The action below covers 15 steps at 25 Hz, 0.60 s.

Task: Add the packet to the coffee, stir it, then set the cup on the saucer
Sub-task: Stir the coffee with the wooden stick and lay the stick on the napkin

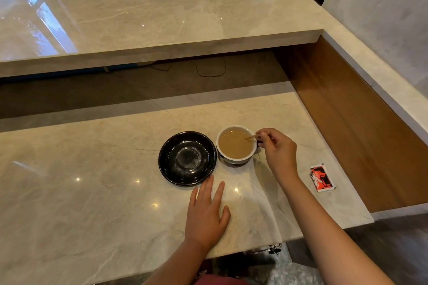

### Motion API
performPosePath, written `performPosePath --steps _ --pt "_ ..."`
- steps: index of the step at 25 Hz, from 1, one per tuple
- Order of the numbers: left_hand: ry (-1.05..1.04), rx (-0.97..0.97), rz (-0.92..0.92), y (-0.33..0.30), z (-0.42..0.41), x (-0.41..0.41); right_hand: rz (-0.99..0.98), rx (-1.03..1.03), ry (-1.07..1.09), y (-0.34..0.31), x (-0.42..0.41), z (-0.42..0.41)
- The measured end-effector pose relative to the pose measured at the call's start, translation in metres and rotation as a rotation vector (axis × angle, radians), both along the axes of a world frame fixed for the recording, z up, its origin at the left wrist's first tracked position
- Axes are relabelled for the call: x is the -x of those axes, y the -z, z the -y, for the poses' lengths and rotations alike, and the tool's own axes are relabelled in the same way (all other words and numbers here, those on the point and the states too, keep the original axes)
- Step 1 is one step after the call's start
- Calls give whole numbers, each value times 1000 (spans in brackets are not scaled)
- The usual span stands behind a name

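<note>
Our left hand point(206, 213) lies flat and empty on the marble tabletop point(92, 192), fingers spread, fingertips just short of the black saucer point(187, 159). Beside the saucer, to its right, stands the white cup point(236, 145) of milky coffee, still on the tabletop. Our right hand point(276, 149) pinches a thin wooden stirrer point(251, 137) whose tip dips into the coffee. The red-and-white packet point(322, 177) lies well to the right of the cup.

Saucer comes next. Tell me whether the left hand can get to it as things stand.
Probably yes. The left hand lies flat on the counter, fingertips just short of the saucer, with nothing between them.
</note>
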<state>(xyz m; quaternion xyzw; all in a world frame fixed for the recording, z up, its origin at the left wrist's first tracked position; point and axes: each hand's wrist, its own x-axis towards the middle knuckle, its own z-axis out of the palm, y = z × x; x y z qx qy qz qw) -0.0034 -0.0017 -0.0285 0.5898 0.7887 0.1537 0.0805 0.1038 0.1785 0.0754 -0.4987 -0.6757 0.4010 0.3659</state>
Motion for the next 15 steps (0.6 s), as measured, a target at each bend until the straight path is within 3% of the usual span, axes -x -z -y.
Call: performPosePath --steps 6,10,15 --pt "-10 3 -15 -2 0 0 81 -22 -45 5 -9 17" --pt "-12 7 -23 -3 -1 -1 -80 149 3 2 -7 27" --pt "-11 6 -31 -4 0 -2 -235 219 114 -5 -23 25"
